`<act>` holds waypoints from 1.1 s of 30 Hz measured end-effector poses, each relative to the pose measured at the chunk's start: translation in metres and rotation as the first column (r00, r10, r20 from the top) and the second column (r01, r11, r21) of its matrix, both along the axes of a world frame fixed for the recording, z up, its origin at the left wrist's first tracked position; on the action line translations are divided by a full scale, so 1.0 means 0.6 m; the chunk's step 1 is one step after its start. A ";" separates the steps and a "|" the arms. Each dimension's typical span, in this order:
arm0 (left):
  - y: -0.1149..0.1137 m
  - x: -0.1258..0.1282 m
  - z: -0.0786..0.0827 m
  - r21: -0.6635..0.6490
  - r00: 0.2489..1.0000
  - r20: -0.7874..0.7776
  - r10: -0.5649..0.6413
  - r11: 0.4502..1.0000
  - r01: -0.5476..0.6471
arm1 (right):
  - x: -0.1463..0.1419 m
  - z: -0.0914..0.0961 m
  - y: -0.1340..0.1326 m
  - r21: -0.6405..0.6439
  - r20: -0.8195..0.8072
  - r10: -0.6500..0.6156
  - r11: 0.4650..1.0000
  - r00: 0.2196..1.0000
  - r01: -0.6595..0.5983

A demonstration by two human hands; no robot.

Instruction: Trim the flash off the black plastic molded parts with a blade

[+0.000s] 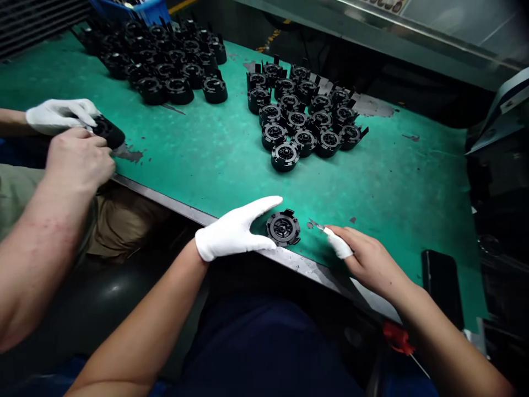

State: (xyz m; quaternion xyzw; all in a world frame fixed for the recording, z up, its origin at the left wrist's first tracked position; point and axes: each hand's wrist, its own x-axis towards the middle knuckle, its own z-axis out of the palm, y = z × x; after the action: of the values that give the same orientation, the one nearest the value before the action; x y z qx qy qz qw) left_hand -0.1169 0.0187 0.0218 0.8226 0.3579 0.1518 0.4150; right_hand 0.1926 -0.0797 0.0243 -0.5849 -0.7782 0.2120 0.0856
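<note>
A round black plastic part (283, 227) with small tabs on its rim lies at the table's front edge. My left hand (242, 229), in a white glove, is beside it on the left, thumb and fingers spread apart around that side with a gap to the part at the top. My right hand (357, 248) is to the right of the part, with white wrapping on its thumb. Its fingers are closed on a small knife (317, 225) whose thin pointed blade aims left toward the part without touching it.
Several black round parts (306, 140) stand grouped on the green table (384, 187), with another group (177, 88) farther left. A co-worker's hands (76, 149) hold a similar part at left. A black phone-like slab (442, 286) lies right. A blue bin (144, 11) stands behind.
</note>
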 end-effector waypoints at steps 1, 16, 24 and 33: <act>-0.007 0.005 -0.001 0.018 0.998 0.012 0.054 0.998 -0.055 | -0.011 0.001 -0.006 -0.005 -0.011 0.017 1.000 1.000 -0.017; -0.051 0.083 -0.066 0.146 0.942 0.231 0.243 0.949 -0.280 | -0.061 0.011 -0.004 -0.062 0.235 0.052 0.997 0.971 -0.039; -0.051 0.083 -0.072 0.179 0.940 0.255 0.226 0.945 -0.275 | -0.070 0.015 -0.004 -0.086 0.282 0.028 0.996 0.959 -0.004; -0.053 0.086 -0.069 0.183 0.939 0.253 0.234 0.941 -0.283 | -0.085 0.037 -0.002 -0.150 0.354 0.017 0.988 0.935 0.038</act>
State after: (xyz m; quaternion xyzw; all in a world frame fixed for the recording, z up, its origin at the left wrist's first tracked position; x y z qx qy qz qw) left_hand -0.0654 -0.0130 -0.0196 0.7856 0.3948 0.3364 0.3374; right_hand 0.1418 -0.0809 0.0463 -0.6225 -0.7590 0.1623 -0.1003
